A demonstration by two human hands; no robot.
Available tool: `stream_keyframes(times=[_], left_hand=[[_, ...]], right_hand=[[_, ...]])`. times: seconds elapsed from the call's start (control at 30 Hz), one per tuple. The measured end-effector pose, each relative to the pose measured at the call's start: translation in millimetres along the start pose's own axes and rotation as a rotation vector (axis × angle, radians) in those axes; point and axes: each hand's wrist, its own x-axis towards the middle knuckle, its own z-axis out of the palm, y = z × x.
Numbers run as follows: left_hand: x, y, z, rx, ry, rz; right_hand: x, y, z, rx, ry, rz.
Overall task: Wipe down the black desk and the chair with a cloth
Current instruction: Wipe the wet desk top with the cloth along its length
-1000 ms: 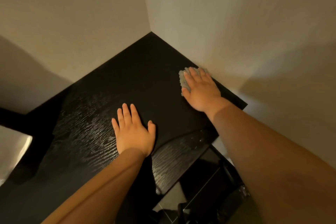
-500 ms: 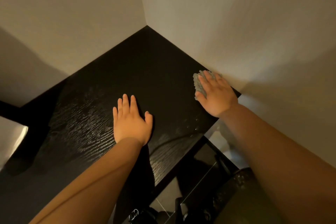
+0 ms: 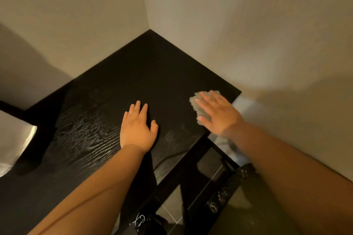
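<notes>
- right hand [image 3: 219, 114] flat, fingers straight, pressing the gray cloth [image 3: 198, 105] onto the black desk [image 3: 156, 74]
- left hand [image 3: 136, 128] flat too, holding nothing
- cloth looks soft and light, so palm it

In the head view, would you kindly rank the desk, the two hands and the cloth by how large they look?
1. black desk
2. left hand and right hand: about alike, so unranked
3. cloth, partly hidden under the right hand
</notes>
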Motion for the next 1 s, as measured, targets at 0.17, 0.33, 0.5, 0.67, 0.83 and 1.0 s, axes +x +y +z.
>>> stream_keyframes(times=[0.17,0.33,0.5,0.67,0.83,1.0], left_hand=[[-61,-28,6,0.000,-0.039,0.133],[-101,-45,11,0.034,-0.058,0.166],[-107,-42,8,0.039,-0.037,0.140],[-106,-42,9,0.026,-0.020,0.129],[-105,-42,9,0.027,-0.022,0.123],[-106,-45,9,0.003,-0.022,0.136]], right_hand=[[15,5,3,-0.014,0.036,0.280],[-31,-78,14,0.084,0.034,0.100],[-45,-71,16,0.032,-0.053,-0.125],[-18,-47,6,-0.013,-0.004,0.164],[-51,-131,18,0.076,0.098,0.028],[-69,-169,25,0.021,-0.011,-0.213]])
